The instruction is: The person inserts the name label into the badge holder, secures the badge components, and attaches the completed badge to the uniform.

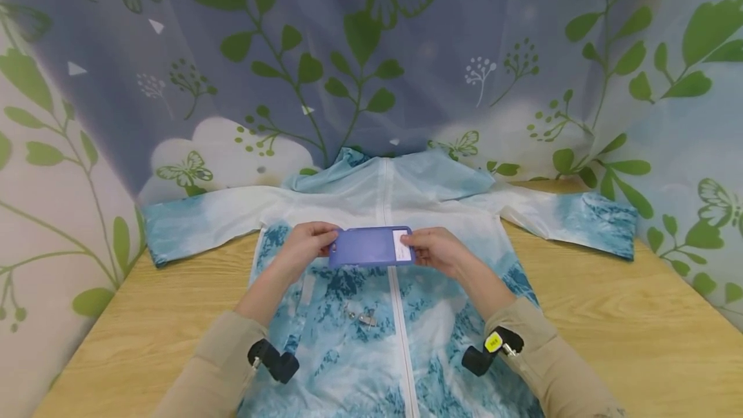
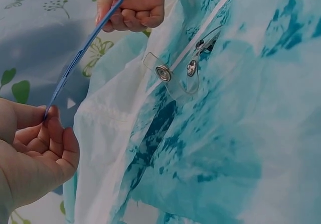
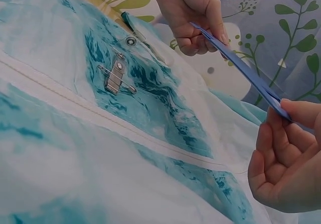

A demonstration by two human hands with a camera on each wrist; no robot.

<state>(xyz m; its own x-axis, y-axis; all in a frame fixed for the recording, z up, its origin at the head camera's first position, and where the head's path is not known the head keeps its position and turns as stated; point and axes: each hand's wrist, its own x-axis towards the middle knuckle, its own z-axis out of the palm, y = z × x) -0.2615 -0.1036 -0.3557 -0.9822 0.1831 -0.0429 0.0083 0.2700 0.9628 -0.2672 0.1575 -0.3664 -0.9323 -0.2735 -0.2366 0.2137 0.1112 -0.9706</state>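
Observation:
Over the chest of a white and blue zip-up jacket [image 1: 435,302], both hands hold a flat blue-purple badge holder [image 1: 366,247] lengthwise between them. My left hand [image 1: 304,245] pinches its left end between thumb and fingers. At the other end, my right hand [image 1: 438,250] pinches the holder, thumb over a white label. Both wrist views show the badge holder [image 2: 83,58] edge-on and thin. Below it on the jacket lies a metal badge clip [image 3: 116,76] with a clear strap [image 2: 175,86] and snap buttons.
The jacket is spread on a wooden table [image 1: 609,302], its sleeves [image 1: 200,221] stretched out to both sides and its hood [image 1: 429,169] at the back. A leaf-and-butterfly patterned curtain [image 1: 441,37] hangs behind and at both sides.

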